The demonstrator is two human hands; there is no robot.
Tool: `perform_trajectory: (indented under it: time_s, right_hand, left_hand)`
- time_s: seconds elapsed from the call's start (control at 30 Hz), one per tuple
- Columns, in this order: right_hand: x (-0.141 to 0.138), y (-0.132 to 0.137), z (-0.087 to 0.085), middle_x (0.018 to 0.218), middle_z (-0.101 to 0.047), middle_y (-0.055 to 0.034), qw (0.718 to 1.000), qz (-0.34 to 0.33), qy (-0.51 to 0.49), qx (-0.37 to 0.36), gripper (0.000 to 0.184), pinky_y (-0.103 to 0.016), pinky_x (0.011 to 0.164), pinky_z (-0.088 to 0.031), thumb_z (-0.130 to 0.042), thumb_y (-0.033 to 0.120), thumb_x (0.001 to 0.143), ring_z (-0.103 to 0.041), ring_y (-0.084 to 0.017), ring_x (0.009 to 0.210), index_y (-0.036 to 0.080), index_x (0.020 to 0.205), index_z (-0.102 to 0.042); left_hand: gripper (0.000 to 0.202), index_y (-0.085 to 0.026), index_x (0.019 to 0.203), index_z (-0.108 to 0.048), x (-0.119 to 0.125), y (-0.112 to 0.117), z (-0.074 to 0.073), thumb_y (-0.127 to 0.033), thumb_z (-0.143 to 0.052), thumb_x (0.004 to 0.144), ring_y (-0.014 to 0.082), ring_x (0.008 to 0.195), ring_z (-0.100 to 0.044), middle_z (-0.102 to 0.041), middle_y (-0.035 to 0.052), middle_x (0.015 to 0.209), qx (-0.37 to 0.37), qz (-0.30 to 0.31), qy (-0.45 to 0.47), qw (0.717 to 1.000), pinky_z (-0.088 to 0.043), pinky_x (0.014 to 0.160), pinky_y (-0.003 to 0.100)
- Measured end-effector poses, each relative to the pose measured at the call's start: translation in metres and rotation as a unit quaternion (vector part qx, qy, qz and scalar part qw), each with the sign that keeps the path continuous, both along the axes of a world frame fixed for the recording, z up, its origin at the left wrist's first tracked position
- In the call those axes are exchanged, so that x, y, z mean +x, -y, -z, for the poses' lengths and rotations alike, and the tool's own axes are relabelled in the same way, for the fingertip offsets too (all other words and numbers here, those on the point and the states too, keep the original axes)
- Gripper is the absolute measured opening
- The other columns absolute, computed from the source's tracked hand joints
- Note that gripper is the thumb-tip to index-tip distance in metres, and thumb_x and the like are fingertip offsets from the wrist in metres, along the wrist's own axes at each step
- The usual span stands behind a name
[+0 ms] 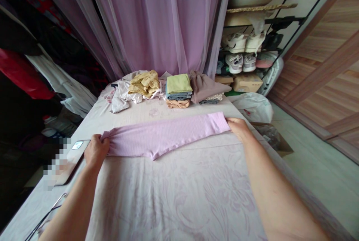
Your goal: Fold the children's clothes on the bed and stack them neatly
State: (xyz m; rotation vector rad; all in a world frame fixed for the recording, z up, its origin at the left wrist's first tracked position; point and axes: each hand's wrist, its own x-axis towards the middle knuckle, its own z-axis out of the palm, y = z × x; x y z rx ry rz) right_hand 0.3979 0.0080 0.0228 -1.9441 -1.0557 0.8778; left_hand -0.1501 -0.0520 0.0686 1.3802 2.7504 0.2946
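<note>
A pale pink ribbed pair of leggings (165, 136) lies folded lengthwise and stretched flat across the bed (179, 196). My left hand (96, 150) is closed on its waistband end at the left. My right hand (238, 127) grips the leg cuffs at the right. The garment is pulled straight between both hands.
At the far end of the bed sit a stack of folded clothes (178, 90), a crumpled yellow garment (144, 83) on white cloth, and a mauve garment (206, 87). A phone (73, 158) lies at the bed's left edge. A shoe rack (246, 52) and white bag (251, 106) stand on the right.
</note>
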Motion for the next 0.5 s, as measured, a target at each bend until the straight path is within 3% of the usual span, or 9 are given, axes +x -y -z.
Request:
perform_trajectory:
  time_s: [0.13, 0.27, 0.37, 0.5]
  right_hand:
    - [0.001, -0.001, 0.003, 0.068, -0.07, -0.0038, 1.0, -0.008, -0.001, 0.0, 0.024, -0.028, 0.063, -0.043, -0.056, 0.023, 0.082, -0.064, -0.027, 0.082, 0.014, 0.095, -0.074]
    - [0.0, 0.004, 0.001, 0.069, -0.069, -0.0025, 0.998, -0.055, -0.004, 0.008, 0.021, -0.026, 0.063, -0.042, -0.056, 0.018, 0.079, -0.063, -0.024, 0.078, 0.014, 0.089, -0.074]
    - [-0.002, 0.009, -0.002, 0.072, -0.07, -0.0015, 0.997, -0.076, -0.023, 0.017, 0.024, -0.026, 0.065, -0.042, -0.053, 0.015, 0.078, -0.063, -0.022, 0.077, 0.015, 0.089, -0.074]
    - [-0.005, 0.013, -0.007, 0.074, -0.07, -0.0024, 0.995, -0.074, -0.061, 0.017, 0.027, -0.029, 0.069, -0.043, -0.051, 0.013, 0.078, -0.063, -0.022, 0.078, 0.014, 0.093, -0.074]
  left_hand:
    - [0.051, -0.01, 0.131, -0.049, 0.002, 0.001, -0.003, -0.04, -0.043, 0.09, 0.0401, 0.105, -0.065, -0.066, 0.0252, 0.119, 0.001, -0.011, 0.016, 1.0, -0.052, 0.079, 0.047]
    - [0.06, -0.01, 0.145, -0.037, 0.009, -0.001, -0.008, -0.036, -0.044, 0.091, 0.0391, 0.123, -0.055, -0.056, 0.0235, 0.137, 0.025, 0.075, -0.018, 0.997, -0.047, 0.094, 0.048]
    - [0.052, -0.018, 0.139, -0.049, 0.017, -0.008, -0.011, -0.04, -0.044, 0.092, 0.0371, 0.127, -0.051, -0.056, 0.0149, 0.14, 0.006, 0.163, -0.074, 0.984, -0.039, 0.104, 0.051]
    - [0.037, -0.027, 0.115, -0.068, 0.018, -0.024, -0.011, -0.046, -0.052, 0.088, 0.0347, 0.122, -0.055, -0.069, 0.0097, 0.123, -0.034, 0.222, -0.092, 0.97, -0.029, 0.11, 0.052]
